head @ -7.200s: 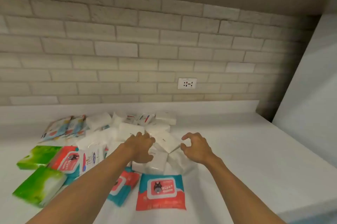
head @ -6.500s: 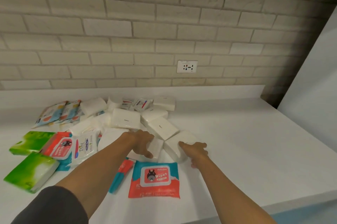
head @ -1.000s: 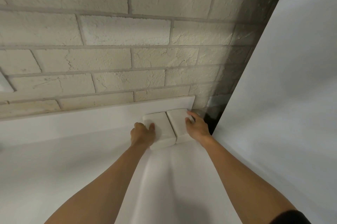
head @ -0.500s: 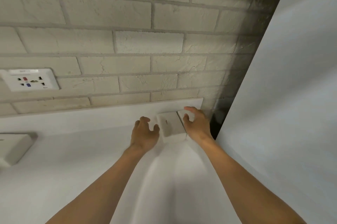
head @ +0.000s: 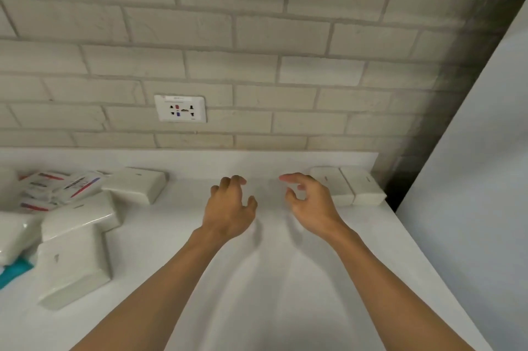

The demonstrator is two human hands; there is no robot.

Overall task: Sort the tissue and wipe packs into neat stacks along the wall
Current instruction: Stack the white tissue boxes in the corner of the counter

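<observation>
Two white tissue packs lie side by side against the wall at the counter's far right corner, one (head: 330, 186) to the left of the other (head: 363, 188). My right hand (head: 310, 202) hovers just left of them, fingers apart, holding nothing. My left hand (head: 230, 206) is over the bare middle of the counter, also empty with fingers curled loosely. A loose heap of white packs lies at the left: one (head: 135, 183) near the wall, one (head: 80, 216) in front of it, one (head: 73, 268) nearest me. Small red-and-blue printed packs (head: 54, 186) sit behind them.
A white counter (head: 271, 279) runs along a brick wall with a power socket (head: 180, 108). A tall white panel (head: 471, 165) closes off the right side. A teal pack edge (head: 14, 270) pokes out at the far left.
Both hands have let go of the two white packs in the corner and drawn back to the left. My view has swung left, bringing the heap of packs into sight.
</observation>
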